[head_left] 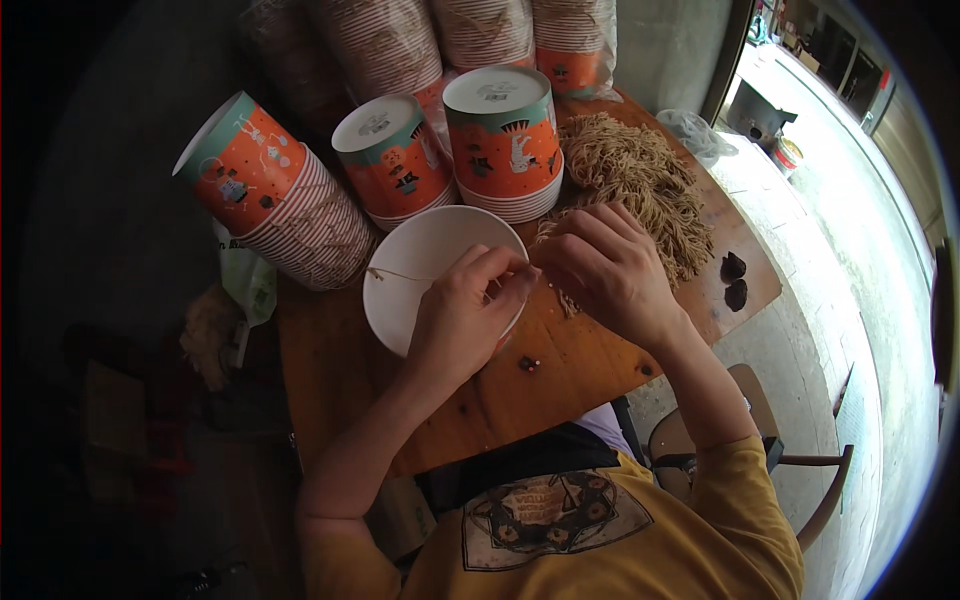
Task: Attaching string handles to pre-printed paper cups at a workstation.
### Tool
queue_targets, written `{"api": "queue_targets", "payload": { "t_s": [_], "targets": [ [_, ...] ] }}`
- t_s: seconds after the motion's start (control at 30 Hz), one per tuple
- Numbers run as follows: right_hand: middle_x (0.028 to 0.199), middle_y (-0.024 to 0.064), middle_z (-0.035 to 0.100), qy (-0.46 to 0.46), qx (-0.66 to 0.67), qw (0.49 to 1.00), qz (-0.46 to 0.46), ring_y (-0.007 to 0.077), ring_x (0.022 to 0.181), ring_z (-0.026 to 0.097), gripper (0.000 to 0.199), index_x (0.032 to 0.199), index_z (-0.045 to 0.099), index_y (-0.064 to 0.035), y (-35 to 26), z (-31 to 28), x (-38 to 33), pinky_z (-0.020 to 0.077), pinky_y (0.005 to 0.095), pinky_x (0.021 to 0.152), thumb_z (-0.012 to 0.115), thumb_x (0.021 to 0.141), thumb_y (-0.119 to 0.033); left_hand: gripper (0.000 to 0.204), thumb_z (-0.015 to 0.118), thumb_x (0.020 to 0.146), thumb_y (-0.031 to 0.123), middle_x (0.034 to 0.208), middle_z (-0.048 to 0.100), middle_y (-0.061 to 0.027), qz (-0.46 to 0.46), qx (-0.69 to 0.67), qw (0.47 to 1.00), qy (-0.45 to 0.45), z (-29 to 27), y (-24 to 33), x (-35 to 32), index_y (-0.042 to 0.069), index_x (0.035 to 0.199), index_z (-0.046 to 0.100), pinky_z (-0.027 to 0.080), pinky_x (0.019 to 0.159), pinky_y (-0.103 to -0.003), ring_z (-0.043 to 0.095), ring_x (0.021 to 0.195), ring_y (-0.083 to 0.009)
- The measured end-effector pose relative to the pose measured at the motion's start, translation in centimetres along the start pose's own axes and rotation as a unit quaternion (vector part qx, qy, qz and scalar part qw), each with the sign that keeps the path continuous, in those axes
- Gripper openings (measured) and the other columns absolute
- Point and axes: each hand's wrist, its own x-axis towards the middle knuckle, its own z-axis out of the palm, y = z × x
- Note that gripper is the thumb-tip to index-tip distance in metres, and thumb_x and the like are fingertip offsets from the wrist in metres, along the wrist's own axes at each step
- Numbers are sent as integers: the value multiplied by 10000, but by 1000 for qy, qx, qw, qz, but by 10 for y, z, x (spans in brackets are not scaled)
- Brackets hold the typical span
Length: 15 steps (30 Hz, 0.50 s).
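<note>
My left hand (pixel 470 310) hovers over the near side of an empty white paper bowl (pixel 420 260), its fingers pinched on a thin noodle strand (pixel 400 275) that stretches left across the bowl. Close beside it, my right hand (pixel 610 270) rests curled at the near edge of a pile of tan dried noodles (pixel 640 170) on the wooden table (pixel 560 370), its fingertips touching strands there. The two hands nearly meet at the bowl's right rim.
Stacks of orange and teal paper bowls (pixel 500 140) stand upside down behind the white bowl, with one stack (pixel 270 190) lying on its side at the left. Two dark lumps (pixel 735 280) sit near the table's right edge. A chair (pixel 800 470) is at the lower right.
</note>
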Motion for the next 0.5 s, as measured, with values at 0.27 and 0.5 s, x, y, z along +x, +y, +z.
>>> {"api": "queue_targets", "payload": {
  "t_s": [0.27, 0.5],
  "targets": [
    [787, 38, 507, 77, -21, 995, 60, 246, 741, 503, 214, 905, 604, -102, -3, 11, -10, 441, 354, 643, 687, 716, -45, 56, 614, 851, 84, 776, 586, -74, 79, 255, 963, 39, -4, 10, -10, 46, 843, 572, 480, 675, -359, 618, 750, -247],
    [918, 94, 583, 75, 131, 985, 82, 297, 925, 534, 136, 902, 580, -45, -7, 18, 1, 458, 362, 770, 648, 785, -27, 160, 592, 840, 74, 791, 585, -80, 109, 310, 943, 43, -12, 12, -29, 61, 997, 563, 470, 727, -393, 603, 795, -275]
  ]
}}
